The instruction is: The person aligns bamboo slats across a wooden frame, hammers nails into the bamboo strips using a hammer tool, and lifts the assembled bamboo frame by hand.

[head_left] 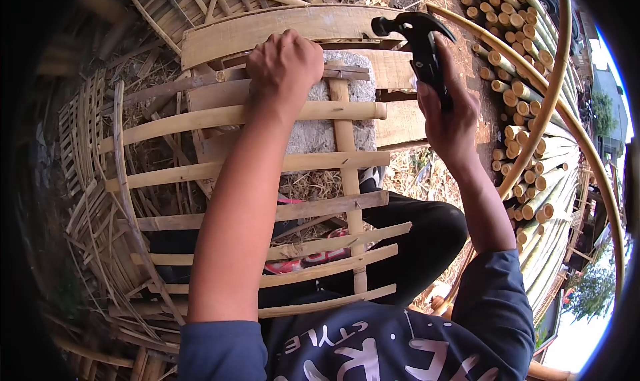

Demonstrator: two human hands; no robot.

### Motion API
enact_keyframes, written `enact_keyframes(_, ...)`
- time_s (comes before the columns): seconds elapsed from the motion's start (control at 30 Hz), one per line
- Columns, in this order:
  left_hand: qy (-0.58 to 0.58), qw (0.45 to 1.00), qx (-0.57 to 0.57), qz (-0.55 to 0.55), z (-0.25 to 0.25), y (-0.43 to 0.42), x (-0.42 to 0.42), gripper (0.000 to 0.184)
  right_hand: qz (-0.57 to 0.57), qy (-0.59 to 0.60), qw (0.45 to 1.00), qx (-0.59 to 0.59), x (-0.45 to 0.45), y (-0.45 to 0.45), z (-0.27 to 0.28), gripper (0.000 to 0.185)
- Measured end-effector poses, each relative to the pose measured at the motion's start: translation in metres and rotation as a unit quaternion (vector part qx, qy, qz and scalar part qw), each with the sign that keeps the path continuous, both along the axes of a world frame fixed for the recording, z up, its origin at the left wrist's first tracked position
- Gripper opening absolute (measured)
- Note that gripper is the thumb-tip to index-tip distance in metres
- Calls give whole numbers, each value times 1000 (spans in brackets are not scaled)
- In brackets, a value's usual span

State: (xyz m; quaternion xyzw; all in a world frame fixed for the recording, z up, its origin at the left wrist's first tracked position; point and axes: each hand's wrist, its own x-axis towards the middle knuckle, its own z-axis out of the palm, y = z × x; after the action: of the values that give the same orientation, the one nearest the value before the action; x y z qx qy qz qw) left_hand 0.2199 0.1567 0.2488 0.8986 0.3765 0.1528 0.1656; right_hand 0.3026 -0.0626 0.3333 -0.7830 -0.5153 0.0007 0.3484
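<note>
A black claw hammer (425, 53) is raised in my right hand (455, 118), its head up and away from the bamboo. My left hand (285, 66) is closed in a fist at the far bamboo slat (347, 74) of a ladder-like frame; its fingertips are hidden. Several split-bamboo slats (333, 161) lie roughly parallel across my lap. A narrow bamboo crosspiece (345, 138) runs under their right ends, and a thin strip (121, 161) crosses their left ends. Beneath the far slats sits a rough concrete block (313, 136).
Wooden planks (267, 34) lie around the block. A large stack of cut bamboo poles (527, 121) stands at the right, with a long curved pole (560, 81) in front. Woven bamboo pieces (80, 134) and loose strips fill the left side. Shavings (427, 174) litter the ground.
</note>
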Motion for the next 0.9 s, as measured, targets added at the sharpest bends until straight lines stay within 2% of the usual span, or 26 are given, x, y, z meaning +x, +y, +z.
enact_keyframes(0.07, 30, 999, -22, -15, 4, 0, -3, 41, -12, -6, 1000, 22, -4, -2, -7, 60)
enact_keyframes(0.13, 41, 997, -56, -10, 9, 2, 0, 41, 34, -54, 995, -72, -3, -6, -4, 63)
enact_keyframes(0.17, 22, 999, 19, -31, -3, 2, -1, 38, 67, -84, 987, -118, 2, -3, -1, 65)
enact_keyframes(0.2, -13, 999, 30, -17, -8, 4, 1, 36, 37, -44, 998, -29, -1, -1, 3, 66)
enact_keyframes(0.27, -70, 996, 46, -4, -19, 5, 3, 32, -24, -39, 997, 64, -4, -3, -6, 58)
enact_keyframes(0.3, 10, 997, 32, -63, -4, 5, -5, 33, 36, -25, 995, -92, -3, -3, 6, 59)
enact_keyframes(0.33, 18, 998, 26, -57, -2, 2, -7, 34, 72, -67, 968, -232, -2, 1, 10, 59)
enact_keyframes(0.4, 27, 999, 15, -43, 1, 1, -3, 37, 76, -82, 975, -190, -1, -4, 16, 59)
enact_keyframes(0.47, 16, 1000, -3, -17, 0, 2, -1, 38, 27, -92, 994, 57, -3, -3, 7, 58)
enact_keyframes(0.5, 11, 1000, -12, -8, 0, 0, -1, 39, 3, -77, 991, 105, -4, -2, -1, 59)
enact_keyframes(0.53, 19, 1000, -23, -5, 2, -1, -1, 39, 38, -36, 999, -5, -6, -2, 6, 58)
enact_keyframes(0.6, 32, 999, -43, -5, 10, 0, 0, 40, 93, -56, 981, -161, 1, -4, -4, 64)
enact_keyframes(0.63, 68, 995, -71, -19, 13, 1, -1, 44, 80, -72, 987, -119, -2, -9, -5, 64)
enact_keyframes(0.73, 1, 1000, -8, 2, 7, -3, -2, 39, 30, -69, 993, 88, -6, -11, -17, 63)
enact_keyframes(0.77, 10, 1000, -5, -7, 5, -3, -2, 39, 14, -47, 996, 69, -8, -9, -19, 61)
enact_keyframes(0.8, 15, 1000, -4, -5, 4, -3, -3, 39, 28, -31, 995, -89, -11, -5, -3, 62)
enact_keyframes(0.87, 21, 1000, 2, -7, 6, -2, -1, 38, 60, -27, 994, -88, -3, -10, -17, 63)
enact_keyframes(0.9, 45, 999, -28, 0, 5, -2, 0, 42, 21, -16, 996, -85, -9, -14, -13, 65)
